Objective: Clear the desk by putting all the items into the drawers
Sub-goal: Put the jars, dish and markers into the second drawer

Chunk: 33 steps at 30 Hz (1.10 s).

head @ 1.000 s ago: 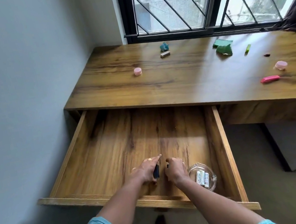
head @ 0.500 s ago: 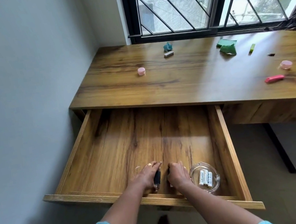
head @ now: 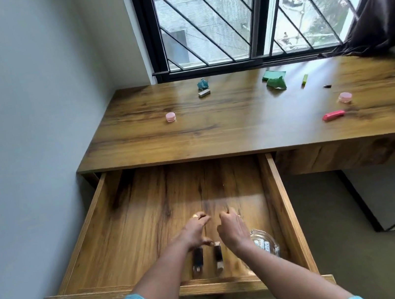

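Both my hands hover empty, fingers loosely curled — left hand [head: 195, 229], right hand [head: 231, 229]. Next, the pink jar [head: 170, 117] — light, rigid, probably slick; I'd pinch its sides.

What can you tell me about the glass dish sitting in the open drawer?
The glass dish is a clear, thick-walled bowl, ashtray-like, with a chunky rim that looks notched. It sits upright on the floor of the open drawer, in the near right corner beside the drawer's right wall. Inside lie a few small white cylinders, possibly batteries, side by side. The person's right forearm crosses over its left part and hides it; whether they touch cannot be told. Neither hand holds it.
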Tool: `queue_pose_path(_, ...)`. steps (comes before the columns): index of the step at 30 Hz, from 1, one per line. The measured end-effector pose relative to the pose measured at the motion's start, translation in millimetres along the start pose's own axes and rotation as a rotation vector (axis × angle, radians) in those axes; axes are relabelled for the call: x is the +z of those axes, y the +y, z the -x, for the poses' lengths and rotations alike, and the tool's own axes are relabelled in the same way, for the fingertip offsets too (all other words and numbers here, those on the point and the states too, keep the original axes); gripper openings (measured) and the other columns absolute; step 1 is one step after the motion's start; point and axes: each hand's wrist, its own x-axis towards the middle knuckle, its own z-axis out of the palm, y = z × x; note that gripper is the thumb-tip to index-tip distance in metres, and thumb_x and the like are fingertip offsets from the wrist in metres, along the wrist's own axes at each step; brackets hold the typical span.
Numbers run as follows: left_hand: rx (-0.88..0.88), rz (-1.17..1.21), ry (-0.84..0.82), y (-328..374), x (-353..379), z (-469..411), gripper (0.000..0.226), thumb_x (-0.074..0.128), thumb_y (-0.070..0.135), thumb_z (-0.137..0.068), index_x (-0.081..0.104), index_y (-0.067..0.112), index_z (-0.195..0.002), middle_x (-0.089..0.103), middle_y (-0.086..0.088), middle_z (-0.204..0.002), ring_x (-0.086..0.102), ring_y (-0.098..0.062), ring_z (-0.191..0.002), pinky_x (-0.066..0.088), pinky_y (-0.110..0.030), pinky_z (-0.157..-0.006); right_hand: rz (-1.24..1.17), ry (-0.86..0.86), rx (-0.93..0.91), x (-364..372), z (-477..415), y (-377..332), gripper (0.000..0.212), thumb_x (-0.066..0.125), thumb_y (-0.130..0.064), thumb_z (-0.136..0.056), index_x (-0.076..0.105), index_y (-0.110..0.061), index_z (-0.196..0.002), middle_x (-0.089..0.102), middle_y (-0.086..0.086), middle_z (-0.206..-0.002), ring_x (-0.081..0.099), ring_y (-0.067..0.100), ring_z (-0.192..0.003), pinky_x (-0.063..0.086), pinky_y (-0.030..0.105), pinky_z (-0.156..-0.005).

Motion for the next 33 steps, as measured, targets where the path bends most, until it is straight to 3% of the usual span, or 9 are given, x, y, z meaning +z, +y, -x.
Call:
queue_pose_path(2, 0.03, 0.019, 0.074, 19.8, -6.1, -11.1, 0.066, 0.064, 0.026, -0.088, 0.032, 0.022, -0.146, 0.023, 0.003, -0.155, 0.029, -0.017, -0.142, 0.032, -0.032, -0.115, -0.002, 0.074, -0.014, -19.4, -2.6, 7.1, 0.021, 0.044, -0.008, -0.095, 0.06, -0.006, -0.109, 0.047, 0.02, -0.134, 0.054, 0.028, -0.118, 0.051, 0.031, -0.093)
queue_pose_path(7, 0.138, 0.043, 0.228, 86.5, -12.9, -31.5, 0.052, 0.055, 0.023, -0.093, 0.04, 0.019, -0.142, 0.033, 0.001, -0.15, 0.037, -0.017, -0.137, 0.033, -0.029, -0.114, 0.001, 0.227, -0.011, -73.2, 0.6, 42.1, 0.026, 0.043, -0.01, -0.097, 0.06, -0.005, -0.117, 0.052, 0.016, -0.125, 0.061, 0.028, -0.107, 0.051, 0.029, -0.085)
queue_pose_path(14, 0.176, 0.177, 0.341, 186.8, -7.6, -52.9, 0.046, 0.053, 0.015, -0.092, 0.047, 0.015, -0.138, 0.043, -0.005, -0.144, 0.043, -0.02, -0.132, 0.035, -0.027, -0.111, 0.013, 0.32, 0.11, -137.0, 4.7, 117.0, 0.025, 0.046, -0.014, -0.095, 0.063, -0.004, -0.11, 0.051, 0.014, -0.12, 0.061, 0.031, -0.102, 0.05, 0.032, -0.084)
queue_pose_path(22, 0.24, 0.201, 0.33, 273.8, -4.9, -89.5, 0.045, 0.05, 0.013, -0.094, 0.046, 0.013, -0.139, 0.043, -0.005, -0.145, 0.043, -0.02, -0.133, 0.033, -0.027, -0.112, 0.011, 0.432, 0.233, -197.9, -9.5, 184.8, 0.025, 0.051, -0.018, -0.094, 0.062, -0.003, -0.11, 0.049, 0.015, -0.122, 0.06, 0.032, -0.106, 0.049, 0.035, -0.089)
queue_pose_path(28, 0.227, 0.252, 0.384, 328.6, -10.6, -149.1, 0.042, 0.05, 0.013, -0.094, 0.049, 0.01, -0.136, 0.046, -0.007, -0.143, 0.045, -0.021, -0.132, 0.031, -0.025, -0.111, 0.043, 0.48, 0.219, -241.7, -43.9, 239.9, 0.024, 0.053, -0.017, -0.094, 0.063, -0.003, -0.111, 0.052, 0.015, -0.116, 0.062, 0.03, -0.102, 0.051, 0.033, -0.086)
queue_pose_path(33, 0.174, 0.325, 0.438, 376.4, -19.0, -204.6, 0.041, 0.049, 0.011, -0.093, 0.051, 0.008, -0.134, 0.051, -0.01, -0.138, 0.048, -0.023, -0.129, 0.034, -0.028, -0.11, 0.12, 0.436, 0.217, -280.9, -85.3, 288.8, 0.024, 0.051, -0.017, -0.094, 0.063, -0.003, -0.111, 0.051, 0.015, -0.118, 0.06, 0.032, -0.105, 0.048, 0.035, -0.089)
